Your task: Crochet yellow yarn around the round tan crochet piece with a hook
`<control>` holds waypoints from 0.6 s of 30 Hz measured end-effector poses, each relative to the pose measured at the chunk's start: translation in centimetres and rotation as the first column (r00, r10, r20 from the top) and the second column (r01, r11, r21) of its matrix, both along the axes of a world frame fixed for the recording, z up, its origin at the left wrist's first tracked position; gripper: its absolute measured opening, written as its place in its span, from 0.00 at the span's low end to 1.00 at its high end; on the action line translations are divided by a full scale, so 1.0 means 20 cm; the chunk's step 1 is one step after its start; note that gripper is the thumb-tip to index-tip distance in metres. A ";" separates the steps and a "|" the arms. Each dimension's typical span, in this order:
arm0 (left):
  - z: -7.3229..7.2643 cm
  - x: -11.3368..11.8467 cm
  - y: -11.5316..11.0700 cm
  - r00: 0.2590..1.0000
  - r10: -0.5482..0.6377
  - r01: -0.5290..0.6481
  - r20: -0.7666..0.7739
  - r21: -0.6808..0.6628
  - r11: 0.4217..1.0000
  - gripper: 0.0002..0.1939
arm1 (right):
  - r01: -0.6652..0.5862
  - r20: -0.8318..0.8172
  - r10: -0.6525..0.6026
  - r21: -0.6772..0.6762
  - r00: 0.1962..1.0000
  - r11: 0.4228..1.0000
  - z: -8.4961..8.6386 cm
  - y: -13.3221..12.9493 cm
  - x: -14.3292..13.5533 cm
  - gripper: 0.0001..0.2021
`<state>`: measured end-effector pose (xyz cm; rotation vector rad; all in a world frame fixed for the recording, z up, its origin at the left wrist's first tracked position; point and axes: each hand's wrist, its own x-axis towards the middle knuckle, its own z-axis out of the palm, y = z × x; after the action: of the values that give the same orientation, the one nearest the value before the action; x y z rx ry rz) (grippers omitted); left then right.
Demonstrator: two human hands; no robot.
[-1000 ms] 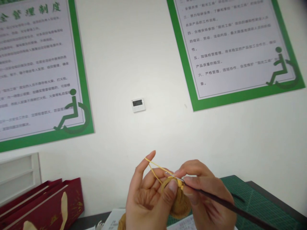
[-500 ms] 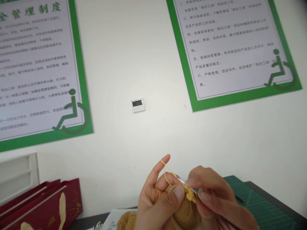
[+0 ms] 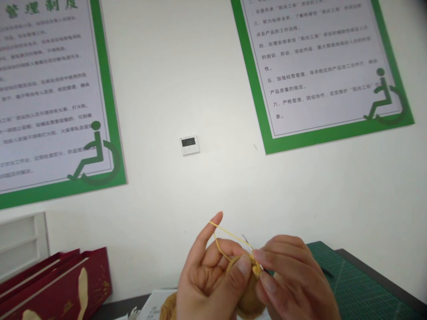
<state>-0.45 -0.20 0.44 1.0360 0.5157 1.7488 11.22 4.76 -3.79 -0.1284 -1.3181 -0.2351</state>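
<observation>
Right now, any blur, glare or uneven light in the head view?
Head view: left poster print smeared, right poster print crisper; head view: wall brightest mid-frame, top-right corner dark, no strong glare; head view: hook tip small and soft, fine detail hard to read.

Hands: two, one left hand (image 3: 210,280), one right hand (image 3: 296,280). Hook (image 3: 247,242): one. Yarn piece (image 3: 251,301): one. Yarn bundle (image 3: 168,306): one, part hidden. Posters (image 3: 316,66): two. Wheelchair figures (image 3: 96,126): two, one per poster. Wall control (image 3: 190,145): one. Green mat (image 3: 360,284): one. Red bags (image 3: 96,280): at least two, overlapping. Pale bag handles (image 3: 82,291): two visible. Papers (image 3: 151,306): overlapped, count unclear.
</observation>
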 end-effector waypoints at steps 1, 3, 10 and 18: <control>0.00 -0.01 0.01 0.997 -0.082 0.082 0.012 -0.045 0.996 0.42 | -0.019 -0.018 0.019 -0.008 1.000 1.000 0.00 0.00 -0.02 0.12; 0.00 -0.03 0.04 0.978 -0.205 0.208 0.040 -0.100 0.973 0.41 | -0.168 -0.119 0.177 0.084 0.977 0.982 0.00 0.02 -0.07 0.11; 0.01 -0.08 0.03 0.951 -0.306 0.305 -0.043 -0.040 0.952 0.41 | -0.760 -0.253 0.729 -0.045 0.636 0.648 0.05 0.03 -0.14 0.04; 0.03 -0.11 0.00 0.948 -0.303 0.302 -0.096 -0.028 0.953 0.33 | -0.947 -0.369 0.882 -0.242 0.293 0.213 0.06 -0.04 -0.06 0.11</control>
<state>-2.62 -0.21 1.03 1.1331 0.4043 1.4269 10.03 4.00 -2.52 0.3080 -1.0504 1.1381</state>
